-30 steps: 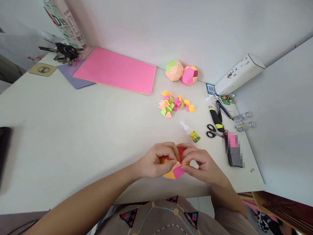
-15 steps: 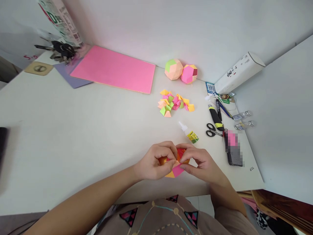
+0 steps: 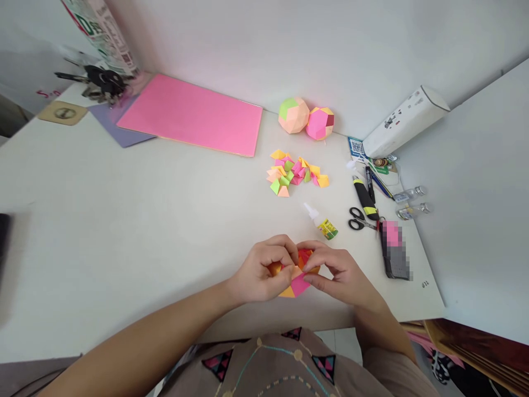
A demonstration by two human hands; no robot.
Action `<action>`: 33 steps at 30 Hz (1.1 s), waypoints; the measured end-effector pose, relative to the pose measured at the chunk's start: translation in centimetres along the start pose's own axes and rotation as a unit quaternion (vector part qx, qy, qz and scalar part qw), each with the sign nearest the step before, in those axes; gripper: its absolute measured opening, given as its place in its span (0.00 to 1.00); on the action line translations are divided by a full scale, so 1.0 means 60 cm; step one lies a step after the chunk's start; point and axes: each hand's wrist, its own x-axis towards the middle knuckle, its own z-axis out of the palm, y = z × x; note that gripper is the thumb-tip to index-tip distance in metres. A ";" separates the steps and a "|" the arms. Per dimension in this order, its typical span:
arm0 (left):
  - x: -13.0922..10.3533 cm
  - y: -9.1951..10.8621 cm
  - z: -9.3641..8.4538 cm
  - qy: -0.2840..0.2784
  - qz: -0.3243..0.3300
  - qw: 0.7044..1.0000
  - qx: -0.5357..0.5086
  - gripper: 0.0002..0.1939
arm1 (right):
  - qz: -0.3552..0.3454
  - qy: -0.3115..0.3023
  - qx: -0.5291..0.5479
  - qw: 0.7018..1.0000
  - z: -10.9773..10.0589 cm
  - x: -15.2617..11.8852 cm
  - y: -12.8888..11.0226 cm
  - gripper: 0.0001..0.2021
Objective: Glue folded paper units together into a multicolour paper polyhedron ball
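Near the front edge of the desk, both hands pinch a partly built folded-paper ball (image 3: 298, 285) in pink, orange and red. My left hand (image 3: 268, 269) grips its left side, thumb and fingers closed on the upper rim. On the right side, my right hand (image 3: 336, 273) presses the rim between thumb and fingers. Much of the ball is hidden behind the fingers. A small glue bottle (image 3: 326, 227) with a white nozzle lies just beyond my right hand. Farther back is a loose pile of folded paper pieces (image 3: 292, 175) in pink, green, orange and peach.
Two finished paper balls (image 3: 293, 116) rest against the wall. Pink paper sheets (image 3: 194, 116) lie at the back left. On the right are scissors (image 3: 357, 219), a box cutter (image 3: 365, 198), pens, two small glass bottles (image 3: 413, 211), a phone (image 3: 395, 259) and a white tube (image 3: 403, 124).
The hands stay on the paper ball with barely any movement. The left thumb has drawn slightly back from the peach piece at the rim. The glue bottle looks shifted slightly to the right.
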 end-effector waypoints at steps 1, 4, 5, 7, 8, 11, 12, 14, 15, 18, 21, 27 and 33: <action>0.000 0.001 0.000 0.002 0.003 1.000 0.001 0.07 | -0.001 0.000 0.000 1.000 0.000 0.000 0.000 0.05; 0.000 0.002 0.002 0.011 0.014 1.000 0.001 0.08 | -0.007 0.000 -0.002 1.000 0.000 0.001 -0.002 0.04; 0.000 0.002 0.002 0.012 0.015 1.000 0.003 0.08 | -0.008 0.000 -0.003 1.000 0.001 0.001 -0.002 0.04; 0.000 0.002 0.002 0.009 0.017 1.000 0.005 0.08 | -0.008 0.000 -0.006 1.000 0.001 0.002 -0.003 0.03; 0.000 0.001 0.002 0.005 0.017 1.000 0.004 0.08 | -0.007 0.000 -0.005 1.000 0.001 0.002 -0.003 0.03; 0.000 0.000 0.000 -0.009 0.019 1.000 -0.005 0.08 | -0.003 -0.002 -0.001 1.000 0.000 0.002 -0.003 0.03; 0.000 0.000 0.000 -0.012 0.019 1.000 -0.009 0.08 | -0.003 -0.002 0.000 1.000 0.000 0.002 -0.003 0.03; 0.001 0.001 -0.001 -0.016 0.022 0.999 -0.017 0.08 | -0.005 -0.001 0.002 1.000 0.000 0.001 -0.002 0.03; 0.002 0.002 -0.001 -0.018 0.023 0.999 -0.021 0.08 | -0.007 0.000 0.001 1.000 0.000 0.001 -0.002 0.03; 0.003 0.004 -0.001 -0.026 0.019 0.999 -0.025 0.08 | -0.010 0.001 -0.004 1.000 0.001 0.000 -0.001 0.04; 0.003 0.004 -0.001 -0.028 0.005 0.999 -0.025 0.09 | -0.003 -0.001 -0.007 1.000 0.001 0.000 -0.001 0.03; 0.003 0.004 0.000 -0.014 -0.005 1.000 -0.020 0.08 | 0.002 -0.002 -0.021 1.000 0.000 0.001 -0.002 0.02; 0.004 0.004 0.003 -0.008 -0.009 0.999 -0.030 0.09 | -0.020 -0.008 -0.049 0.999 0.000 0.004 -0.006 0.04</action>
